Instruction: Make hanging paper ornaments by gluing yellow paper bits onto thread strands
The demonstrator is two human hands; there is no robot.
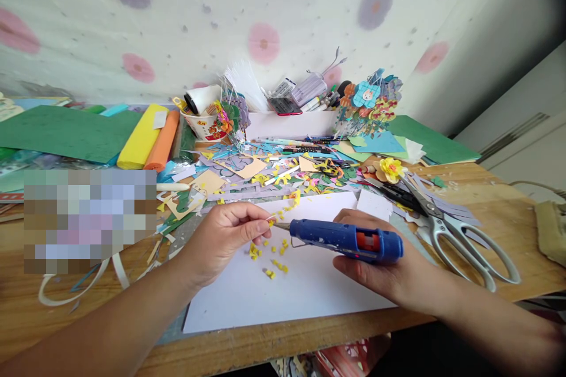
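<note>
My right hand (389,274) grips a blue glue gun (349,240) with an orange trigger, lying sideways with its nozzle pointing left. My left hand (225,238) pinches a tiny yellow paper piece (270,223) right at the nozzle tip. Both hands hover over a white sheet of paper (305,288) on the wooden table (486,194). Several small yellow paper bits (265,253) lie scattered on the sheet below the nozzle.
Large silver scissors (460,235) lie right of the sheet. Coloured paper scraps (274,171) cover the middle of the table. Yellow and orange foam rolls (150,138), a paper cup (201,123), a white box of pens (292,121) and paper flowers (371,100) stand at the back.
</note>
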